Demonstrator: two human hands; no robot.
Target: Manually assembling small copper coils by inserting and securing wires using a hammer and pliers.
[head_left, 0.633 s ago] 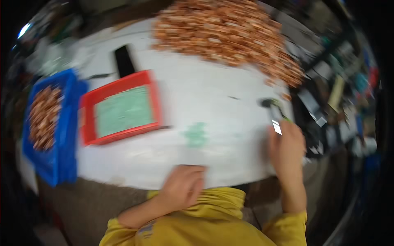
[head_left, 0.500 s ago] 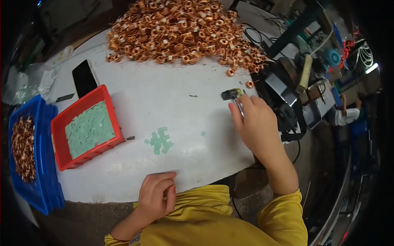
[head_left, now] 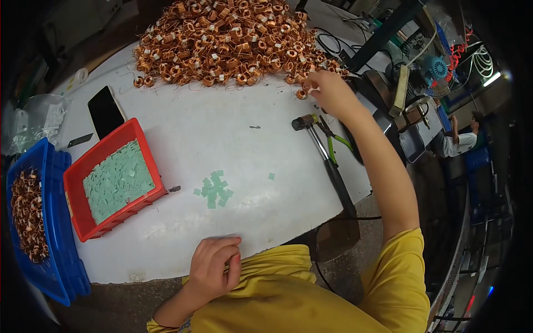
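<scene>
My right hand (head_left: 332, 95) reaches to the right end of a heap of copper wire coils (head_left: 233, 47). Its fingers are bent together close beside a loose coil (head_left: 301, 94); what lies between the fingertips is hidden. My left hand (head_left: 214, 265) rests at the near table edge with its fingers curled in, and nothing shows in it. Below my right forearm lie a hammer (head_left: 328, 161) with a dark handle and green-handled pliers (head_left: 333, 145). Small green square pieces (head_left: 214, 190) lie in a loose cluster mid-table, with a single piece (head_left: 271, 176) to their right.
At left stand a red tray (head_left: 157, 191) of green pieces and a blue bin (head_left: 55, 216) of copper coils. A phone (head_left: 105, 112) lies behind the tray. Black equipment and cables line the right edge. Another person (head_left: 463, 139) sits far right.
My right hand has moved away from the hammer, forward to the coil heap. Hammer and pliers now show fully. My left hand has stayed in place.
</scene>
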